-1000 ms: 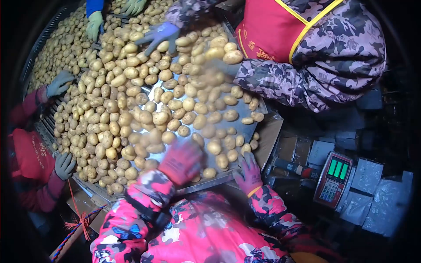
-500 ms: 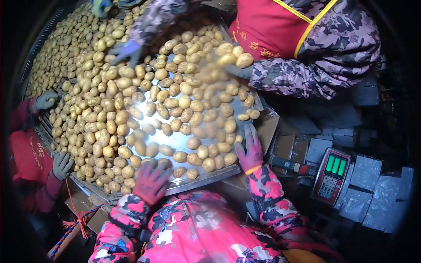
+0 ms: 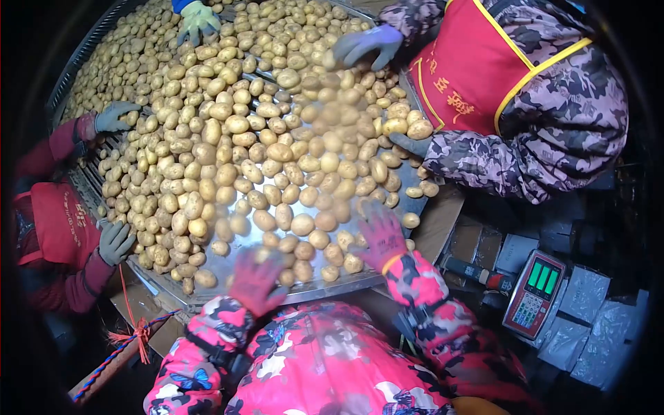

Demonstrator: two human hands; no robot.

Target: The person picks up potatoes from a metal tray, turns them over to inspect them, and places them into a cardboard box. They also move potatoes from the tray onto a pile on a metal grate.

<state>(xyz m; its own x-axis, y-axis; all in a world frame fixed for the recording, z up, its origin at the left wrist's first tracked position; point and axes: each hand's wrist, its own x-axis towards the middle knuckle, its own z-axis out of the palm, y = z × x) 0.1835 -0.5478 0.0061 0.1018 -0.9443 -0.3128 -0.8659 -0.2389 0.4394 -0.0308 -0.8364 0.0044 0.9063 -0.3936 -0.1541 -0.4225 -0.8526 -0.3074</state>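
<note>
Near the front edge of a metal sorting table (image 3: 332,287) my left hand (image 3: 257,282), in a pink-and-grey glove, is open with fingers outstretched. It is slightly blurred beside several potatoes (image 3: 302,250). My right hand (image 3: 380,236), gloved alike, lies open at the right side of the same loose group. Its fingers reach among the potatoes there, and whether they press on any is hard to tell. Bare shiny metal shows between the potatoes before me. A dense heap of potatoes (image 3: 166,166) covers the left and far parts.
Across on the right, a person in a red apron (image 3: 477,69) has both gloved hands at the potatoes. At left, another person's gloved hand (image 3: 115,243) rests at the rim. A further gloved hand (image 3: 198,22) reaches in from the top. Right of me are a scale (image 3: 536,294) and wrapped packages (image 3: 584,294).
My right hand has moved inward from the table's right edge onto the potatoes. The apron-wearing person's reaching arm has drawn back right. The left person's upper hand and the top hand reach farther in.
</note>
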